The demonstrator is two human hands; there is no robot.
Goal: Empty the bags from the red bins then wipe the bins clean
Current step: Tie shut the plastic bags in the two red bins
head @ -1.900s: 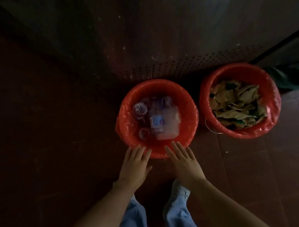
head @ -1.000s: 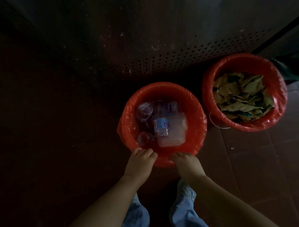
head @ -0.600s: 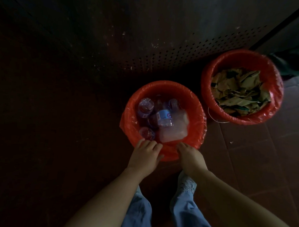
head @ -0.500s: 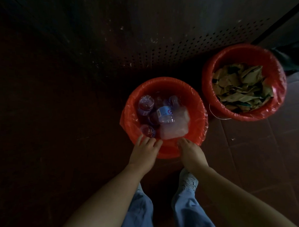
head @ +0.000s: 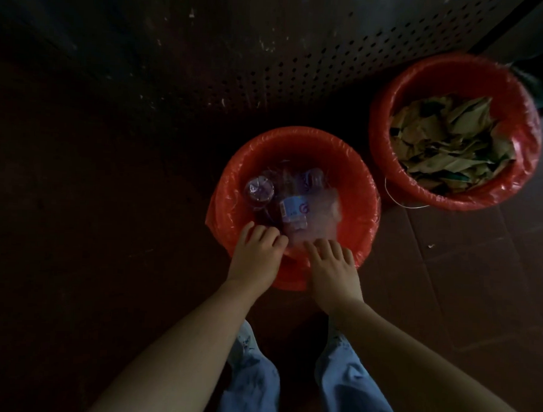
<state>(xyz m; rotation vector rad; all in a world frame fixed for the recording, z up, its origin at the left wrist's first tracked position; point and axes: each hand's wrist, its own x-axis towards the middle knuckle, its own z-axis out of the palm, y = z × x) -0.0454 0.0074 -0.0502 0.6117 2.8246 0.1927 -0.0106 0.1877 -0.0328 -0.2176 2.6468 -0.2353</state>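
Two red bins stand on the floor, each lined with a thin red plastic bag. The near bin (head: pixel 352 178) holds several clear plastic bottles (head: pixel 293 208). My left hand (head: pixel 254 256) and my right hand (head: pixel 333 267) lie side by side on its near rim, fingers curled over the edge onto the bag liner (head: pixel 223 203). Whether the fingers pinch the plastic is hard to tell in the dim light. The far right bin (head: pixel 390 95) is filled with dry brown leaves (head: pixel 447 142).
A dark perforated wall panel (head: pixel 301 60) rises right behind both bins. Brown floor tiles (head: pixel 463 276) spread to the right. My two feet and blue trouser legs (head: pixel 250 382) are directly below the near bin. The left side is very dark.
Both hands moved forward from in front of the bin onto its near rim, and their fingers went from stretched out to curled over the bag's edge.
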